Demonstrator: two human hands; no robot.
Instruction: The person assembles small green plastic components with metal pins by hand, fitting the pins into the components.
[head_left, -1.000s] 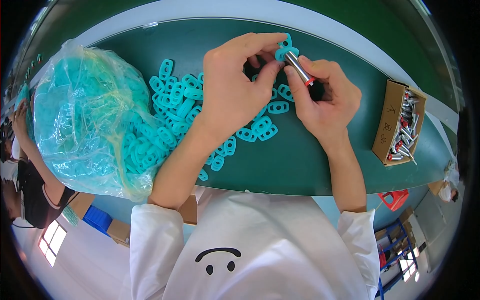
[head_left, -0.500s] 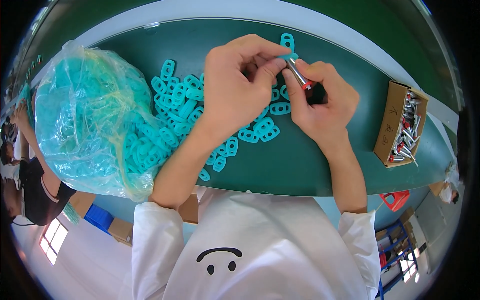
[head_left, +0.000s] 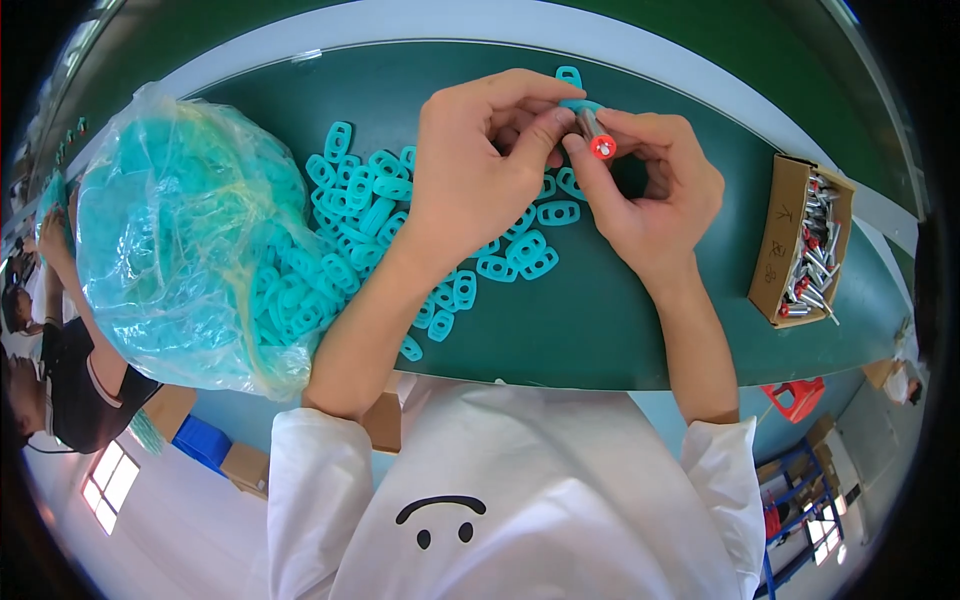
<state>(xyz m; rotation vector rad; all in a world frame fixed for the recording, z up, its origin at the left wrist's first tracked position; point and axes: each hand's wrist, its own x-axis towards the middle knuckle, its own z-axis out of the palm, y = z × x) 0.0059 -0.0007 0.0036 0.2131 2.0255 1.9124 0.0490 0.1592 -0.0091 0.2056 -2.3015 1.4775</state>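
My left hand [head_left: 480, 160] and my right hand [head_left: 655, 190] meet above the dark green table [head_left: 600, 330]. Between their fingertips is a small metal cylinder with a red end [head_left: 596, 135], pointing toward me. A turquoise plastic loop [head_left: 580, 104] sits on the cylinder at its far end, pinched by my left thumb and fingers. My right fingers grip the cylinder from the right side. Under and left of my hands lies a loose pile of turquoise loops [head_left: 370, 210].
A big clear plastic bag full of turquoise loops [head_left: 190, 230] stands at the table's left. An open cardboard box of metal cylinders with red ends [head_left: 805, 245] sits at the right. Another person [head_left: 50, 370] is at the far left edge. A red stool [head_left: 795, 398] stands below the table.
The cylinder has turned so its red end faces me. The loop that my left hand held above it now sits on the cylinder's far end.
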